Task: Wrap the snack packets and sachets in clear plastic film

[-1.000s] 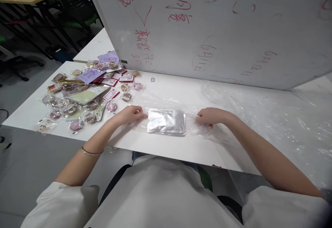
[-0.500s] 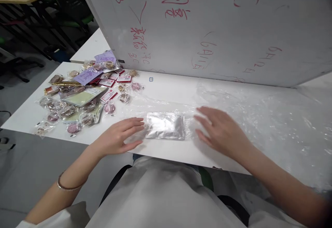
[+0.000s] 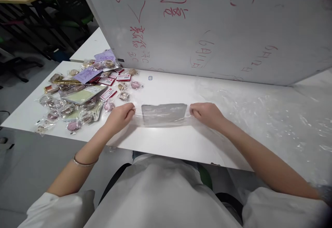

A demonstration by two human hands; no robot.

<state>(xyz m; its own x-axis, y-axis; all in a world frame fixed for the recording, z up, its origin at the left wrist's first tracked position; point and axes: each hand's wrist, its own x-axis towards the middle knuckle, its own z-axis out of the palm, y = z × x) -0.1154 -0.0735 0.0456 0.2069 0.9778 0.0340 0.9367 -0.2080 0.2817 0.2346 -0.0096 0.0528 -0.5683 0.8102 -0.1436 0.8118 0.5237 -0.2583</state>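
Note:
A flat silver pouch (image 3: 164, 114) lies inside clear plastic film, raised a little above the white table and tilted. My left hand (image 3: 121, 115) is closed on the film just left of the pouch. At the pouch's right side, my right hand (image 3: 204, 113) pinches the same clear film (image 3: 188, 117). The film is stretched between both hands. Whether either hand touches the pouch's edge itself cannot be made out.
Wrapped small items and packets (image 3: 85, 96) are heaped on the left of the white table (image 3: 166, 143). Loose clear film (image 3: 272, 127) spreads over the right side. A whiteboard (image 3: 220, 31) with red writing stands behind.
Both hands have closed on the film and lifted it with the pouch. The pouch, flat on the table before, now hangs higher, tilted and looking darker.

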